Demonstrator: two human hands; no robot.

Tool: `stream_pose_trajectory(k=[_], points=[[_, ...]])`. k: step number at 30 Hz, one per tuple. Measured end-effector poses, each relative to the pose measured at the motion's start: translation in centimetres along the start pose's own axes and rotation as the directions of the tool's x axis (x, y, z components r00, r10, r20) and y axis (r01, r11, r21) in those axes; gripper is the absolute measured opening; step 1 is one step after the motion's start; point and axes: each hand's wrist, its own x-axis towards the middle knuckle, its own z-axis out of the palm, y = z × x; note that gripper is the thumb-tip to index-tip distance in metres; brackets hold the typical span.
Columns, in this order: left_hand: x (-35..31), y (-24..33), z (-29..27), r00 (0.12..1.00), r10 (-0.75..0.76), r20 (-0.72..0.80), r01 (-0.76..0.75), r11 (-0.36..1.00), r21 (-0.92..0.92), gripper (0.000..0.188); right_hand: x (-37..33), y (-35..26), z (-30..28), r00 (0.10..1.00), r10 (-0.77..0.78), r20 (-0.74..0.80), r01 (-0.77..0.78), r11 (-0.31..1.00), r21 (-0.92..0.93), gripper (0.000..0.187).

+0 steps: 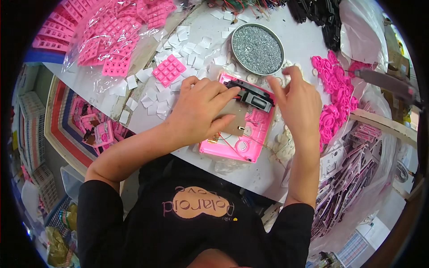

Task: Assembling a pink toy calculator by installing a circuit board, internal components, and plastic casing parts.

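A pink plastic casing [260, 149], open side up, lies on the table in front of me. Inside it are a brown circuit board [234, 117], thin red wires and a small round ring. A black plastic part [257, 99] sits along its far side. My left hand [201, 107] lies over the casing's left side, index fingertip touching the black part and thumb stretched out over the board. Its other fingers are bent and partly hidden. My right hand [297, 100] hovers by the casing's far right corner, thumb and index finger apart, with nothing visible between them.
A round tin [281, 53] of small screws stands beyond the casing. Left are white paper squares [161, 96], a pink keypad [169, 70] and bagged keypads [116, 40]. Pink ring-shaped parts [333, 96] lie right. A dark tool [386, 82] hangs at far right.
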Motion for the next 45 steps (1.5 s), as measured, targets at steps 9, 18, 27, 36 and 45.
stream_pose_trajectory(k=[9, 18, 27, 36, 45], points=[[0.1, 1.4, -0.4, 0.999, -0.040, -0.005, 0.040, 0.994, 0.104, 0.061, -4.0, 1.9, 5.7, 0.842, -0.380, -0.383, 0.494, 0.829, 0.262, 0.042], [11.3, -5.0, -0.6, 0.999, 0.005, 0.054, -0.009, 0.997, 0.080, 0.014, -1.5, 3.3, 4.9, 0.920, -0.361, -0.155, 0.359, 0.613, 0.704, 0.034], [15.5, -7.5, 3.3, 0.983, 0.087, 0.162, -0.148, 0.896, 0.418, 0.014, -0.8, 2.9, -2.2, 0.889, -0.278, -0.364, 0.309, -0.220, 0.925, 0.076], [11.6, -2.8, -2.7, 0.966, -0.039, 0.257, 0.167, 0.852, -0.497, 0.008, -0.1, -0.3, -5.6, 0.888, -0.324, -0.325, 0.297, -0.136, 0.945, 0.047], [4.4, 1.0, 0.2, 0.979, 0.179, -0.101, -0.201, 0.932, -0.302, 0.018, -2.8, -0.9, -3.5, 0.770, -0.261, -0.582, 0.473, -0.378, 0.796, 0.030]])
